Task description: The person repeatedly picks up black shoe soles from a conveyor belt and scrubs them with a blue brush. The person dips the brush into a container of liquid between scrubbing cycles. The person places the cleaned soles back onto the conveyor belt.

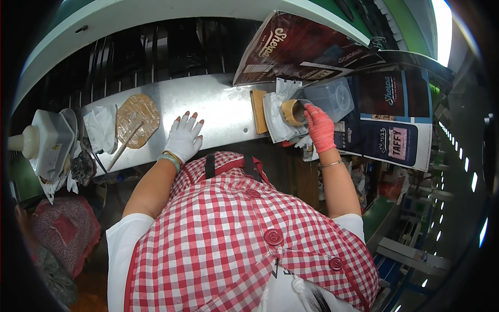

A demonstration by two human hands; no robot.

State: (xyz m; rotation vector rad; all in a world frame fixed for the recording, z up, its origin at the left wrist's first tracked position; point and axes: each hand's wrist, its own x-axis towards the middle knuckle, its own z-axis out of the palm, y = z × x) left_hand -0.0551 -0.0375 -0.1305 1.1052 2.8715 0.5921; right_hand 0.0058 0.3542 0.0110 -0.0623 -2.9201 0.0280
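Observation:
My left hand (183,139), in a white glove with bare fingertips, lies spread flat on the metal table (221,106) and holds nothing. To the right, my right hand (320,128), in a coral-pink glove, has its fingers curled at the right edge of a roll of tan tape (292,112). The roll is among white plastic packets (276,122). Touching or just behind those fingers is a clear plastic tub (333,99); I cannot tell which. A tan block (258,111) stands on edge left of the packets.
A tape-covered octagonal board (136,115) with a stick (125,146) across it lies left, beside white sheets (101,128). A white device (52,140) stands at the far left. Dark printed sheets (306,49) rise at the back right, and more printed sheets (397,138) lie right.

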